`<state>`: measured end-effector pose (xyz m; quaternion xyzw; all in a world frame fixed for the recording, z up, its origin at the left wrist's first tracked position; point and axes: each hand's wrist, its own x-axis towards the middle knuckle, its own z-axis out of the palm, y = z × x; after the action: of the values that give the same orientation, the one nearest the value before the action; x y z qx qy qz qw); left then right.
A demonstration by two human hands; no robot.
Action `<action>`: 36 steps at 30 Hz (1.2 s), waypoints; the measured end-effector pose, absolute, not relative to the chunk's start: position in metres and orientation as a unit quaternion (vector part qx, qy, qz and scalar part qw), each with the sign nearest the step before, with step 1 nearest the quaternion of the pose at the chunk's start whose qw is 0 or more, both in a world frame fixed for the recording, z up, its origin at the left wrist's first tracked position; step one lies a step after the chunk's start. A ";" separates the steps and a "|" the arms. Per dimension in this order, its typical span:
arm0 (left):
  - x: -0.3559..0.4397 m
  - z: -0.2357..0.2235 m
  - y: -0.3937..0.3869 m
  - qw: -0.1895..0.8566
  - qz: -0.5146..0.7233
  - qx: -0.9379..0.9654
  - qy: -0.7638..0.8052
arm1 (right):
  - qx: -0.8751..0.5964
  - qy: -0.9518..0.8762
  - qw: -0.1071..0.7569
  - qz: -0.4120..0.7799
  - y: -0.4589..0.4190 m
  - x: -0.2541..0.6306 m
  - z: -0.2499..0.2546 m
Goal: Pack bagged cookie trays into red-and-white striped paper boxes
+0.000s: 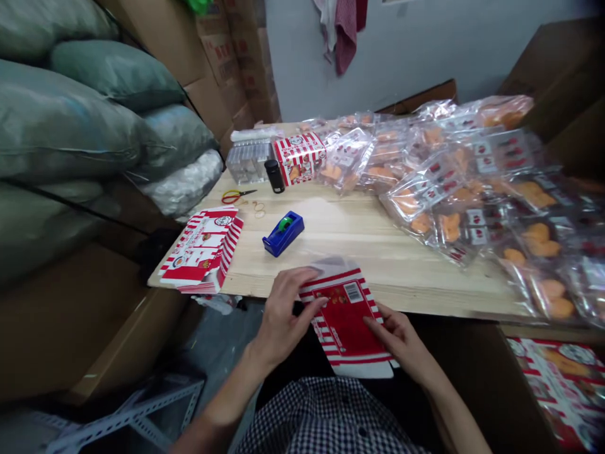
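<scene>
A flat red-and-white striped carton with a barcode sits between both my hands, just off the front edge of the wooden table. My left hand grips the carton's upper left side, fingers curled over its edge. My right hand holds the lower right side, thumb lying on the red face. A stack of the same flat cartons lies on the table's left corner. A blue tape dispenser stands a little beyond my left hand.
Clear bags of orange snacks cover the right half of the table. Scissors, rubber bands, a black canister, an assembled striped box and a clear container stand at the far left. Grey-green sacks pile up on the left.
</scene>
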<state>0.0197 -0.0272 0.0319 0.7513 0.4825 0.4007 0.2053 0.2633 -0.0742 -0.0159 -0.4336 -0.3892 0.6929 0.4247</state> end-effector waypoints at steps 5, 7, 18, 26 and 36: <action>0.028 0.030 -0.009 0.251 0.224 0.819 0.464 | -0.437 -0.415 0.396 0.693 -0.082 0.265 -0.022; 0.028 0.026 -0.007 0.316 0.188 0.803 0.469 | -0.455 -0.433 0.394 0.671 -0.083 0.265 -0.025; 0.032 0.018 0.014 0.801 0.024 0.485 0.351 | -0.432 -0.602 0.330 0.585 -0.069 0.278 -0.023; 0.058 0.001 0.029 0.833 0.074 0.366 0.409 | -0.608 -0.732 0.246 0.185 -0.096 0.235 -0.061; 0.067 0.041 -0.038 0.297 0.432 0.697 0.489 | -0.656 -0.470 0.471 0.356 -0.080 0.251 -0.030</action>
<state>0.0674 -0.0380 0.0412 0.6967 0.4894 0.4322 0.2972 0.2511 -0.0797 -0.0299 -0.6562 -0.4700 0.3555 0.4713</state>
